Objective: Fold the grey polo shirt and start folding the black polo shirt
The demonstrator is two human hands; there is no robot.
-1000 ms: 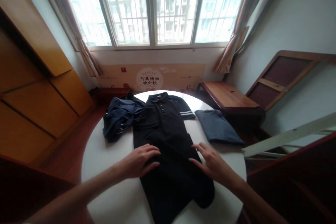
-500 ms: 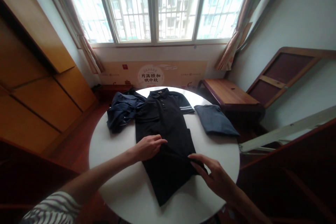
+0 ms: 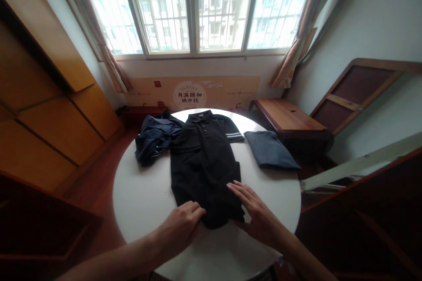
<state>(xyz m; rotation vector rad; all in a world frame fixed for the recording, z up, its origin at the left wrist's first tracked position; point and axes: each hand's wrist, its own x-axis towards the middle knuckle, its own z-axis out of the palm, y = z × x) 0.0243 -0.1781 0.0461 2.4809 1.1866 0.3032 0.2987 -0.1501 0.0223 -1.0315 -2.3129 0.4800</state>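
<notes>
Overall, the room has a wide barred window (image 3: 194, 9) along the far wall, with a printed banner bearing Chinese characters (image 3: 193, 95) beneath it. Orange-brown wooden cabinet doors (image 3: 49, 109) line the left side, and a low wooden bench (image 3: 290, 116) stands at the far right. A round white table (image 3: 145, 210) occupies the middle of the room, its near edge directly before the person. Three garments lie on it. A crumpled navy garment (image 3: 154, 140) sits at the far left, touching the shoulder of a black polo shirt (image 3: 201, 171), which lies face up at the table's centre with its collar to the far side and its lower part doubled over toward the near edge. A neatly folded blue-grey garment (image 3: 270, 151) lies to the right, just beside the shirt's sleeve, which carries pale cuff stripes (image 3: 233, 135). The left hand (image 3: 181, 226) rests at the shirt's near left corner, fingers together and lightly curved. The right hand (image 3: 253, 210) lies flat at the near right edge, fingers extended onto the cloth. Neither hand is clamped on the shirt.
</notes>
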